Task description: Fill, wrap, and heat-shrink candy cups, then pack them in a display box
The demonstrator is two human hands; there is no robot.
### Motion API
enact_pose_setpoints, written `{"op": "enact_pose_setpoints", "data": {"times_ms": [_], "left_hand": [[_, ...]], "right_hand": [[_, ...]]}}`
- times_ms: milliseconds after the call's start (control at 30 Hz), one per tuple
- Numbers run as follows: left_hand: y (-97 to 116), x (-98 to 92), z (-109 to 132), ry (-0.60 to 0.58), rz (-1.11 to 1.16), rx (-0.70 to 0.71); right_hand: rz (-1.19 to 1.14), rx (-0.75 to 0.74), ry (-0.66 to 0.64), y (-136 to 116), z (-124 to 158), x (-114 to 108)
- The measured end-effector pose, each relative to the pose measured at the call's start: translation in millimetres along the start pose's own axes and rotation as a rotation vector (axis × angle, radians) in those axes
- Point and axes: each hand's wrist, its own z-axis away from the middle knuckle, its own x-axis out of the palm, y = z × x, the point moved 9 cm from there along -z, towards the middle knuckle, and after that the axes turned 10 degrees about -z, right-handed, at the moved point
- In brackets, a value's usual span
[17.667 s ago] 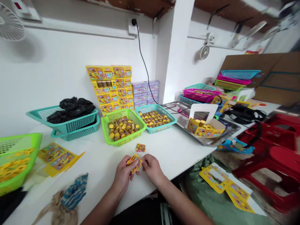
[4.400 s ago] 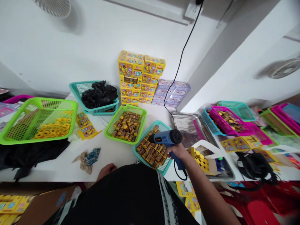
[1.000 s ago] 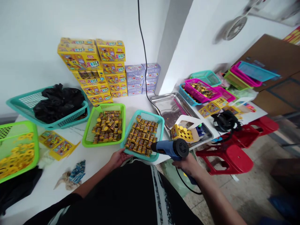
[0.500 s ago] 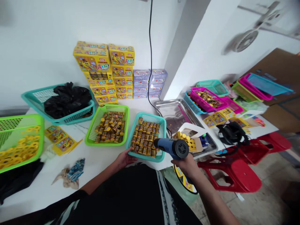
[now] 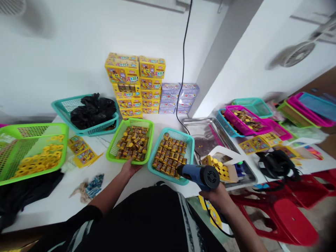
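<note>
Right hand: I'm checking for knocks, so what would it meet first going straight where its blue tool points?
Probably the nearest jars in the turquoise basket, with the blue tool leading; its height above them is unclear.

1. One camera, I see, riding on the head, above and behind the right hand [image 5: 216, 196] and its blue gun-shaped tool [image 5: 195, 174].
2. It's looking forward and steeply down, over the black-clothed torso [image 5: 147, 220]!
3. Near the grip, yet wide, reaching the wall [image 5: 78, 63] beyond it.
</note>
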Motion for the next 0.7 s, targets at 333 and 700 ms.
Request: {"op": "enact_pose_setpoints", "data": {"times_ms": [333,700], "left_hand": [[-23.5,-81.8,33.9,0.209,-0.003,0.033],[-50.7,-152.9,85.2,0.193,-0.006,0.071]], "right_hand": [[0.022,0.057,0.041,6.4,-6.9,1.0],[0.092,-0.135,0.088,-32.2,-34.4,-2.4]]}}
